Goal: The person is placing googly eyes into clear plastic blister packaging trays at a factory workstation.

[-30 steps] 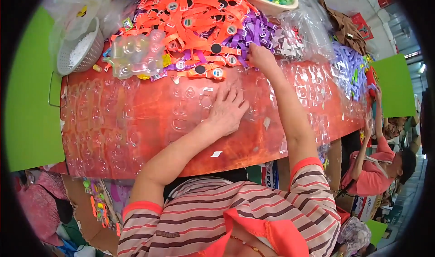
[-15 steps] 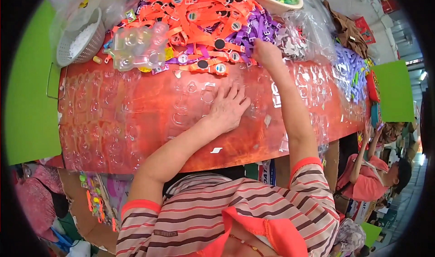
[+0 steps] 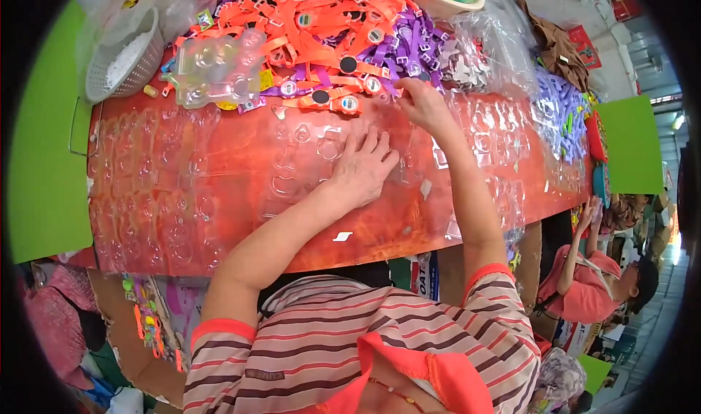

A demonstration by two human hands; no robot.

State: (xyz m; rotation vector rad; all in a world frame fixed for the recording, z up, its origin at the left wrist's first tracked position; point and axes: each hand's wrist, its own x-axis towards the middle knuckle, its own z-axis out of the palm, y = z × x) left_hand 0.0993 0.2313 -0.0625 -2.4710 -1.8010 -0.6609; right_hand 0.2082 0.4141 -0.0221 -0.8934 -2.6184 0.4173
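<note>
1. Clearly, the purple watches (image 3: 415, 43) lie in a heap at the far side of the table (image 3: 409, 228), just beyond the right hand (image 3: 426, 109).
2. Their straps cross at many angles, so the heap has no single long axis; a few straps near the middle point roughly away from the person.
3. Of the two hands, the right is nearer, with its curled fingertips at the heap's near edge; whether they pinch a strap, one cannot tell.
4. The left hand (image 3: 363, 167) lies nearer the body, palm down, fingers spread and grasping nothing, over the clear plastic trays (image 3: 282, 185).
5. Orange watches (image 3: 332, 20) pile up left of the purple ones, and grey pieces (image 3: 463, 65) lie to their right.
</note>
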